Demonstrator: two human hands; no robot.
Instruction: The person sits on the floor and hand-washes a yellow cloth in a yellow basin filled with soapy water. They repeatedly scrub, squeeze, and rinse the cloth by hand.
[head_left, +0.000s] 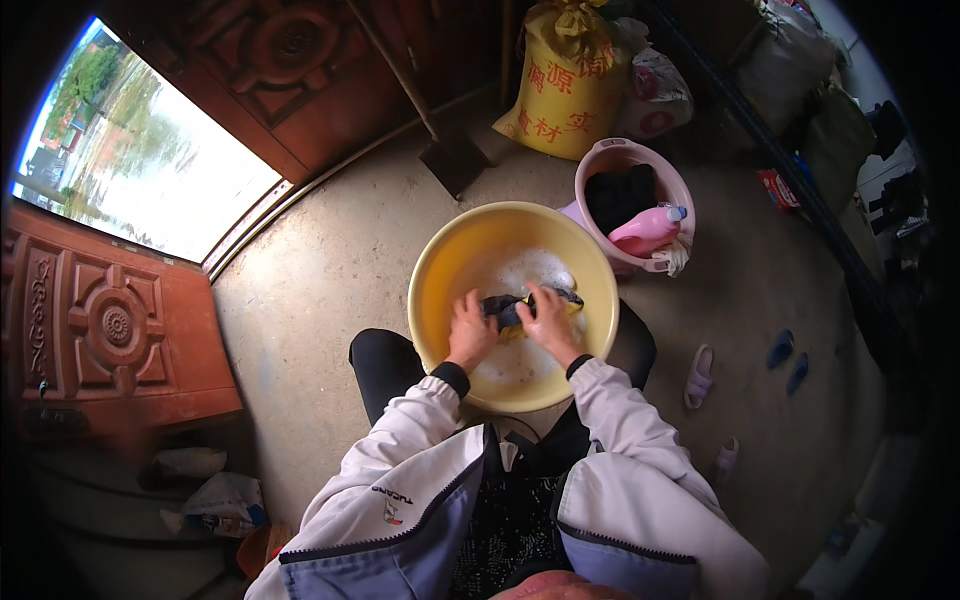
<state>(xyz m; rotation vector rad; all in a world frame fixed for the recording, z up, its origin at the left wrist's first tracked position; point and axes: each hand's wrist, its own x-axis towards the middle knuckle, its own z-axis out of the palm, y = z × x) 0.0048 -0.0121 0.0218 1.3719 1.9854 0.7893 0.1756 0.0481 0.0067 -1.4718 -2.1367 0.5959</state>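
Between my knees stands a large yellow plastic basin (420, 300) with white suds (536, 266) and some water in it. A wet dark cloth item with yellow parts (510, 313) lies across its middle. My left hand (472, 331) is at the left end of the cloth, fingers bent against it. On its right part, my right hand (549, 322) has the thumb and fingers around the dark fabric. Whether the left fingers grip or only touch the cloth is hard to tell.
A pink bucket (686, 180) holding dark fabric and a pink bottle (646, 231) stands beyond the basin at right. Behind are a shovel (454, 161) and a tied yellow sack (562, 90). Slippers (700, 377) lie at right. A carved reddish door (116, 326) stands at left.
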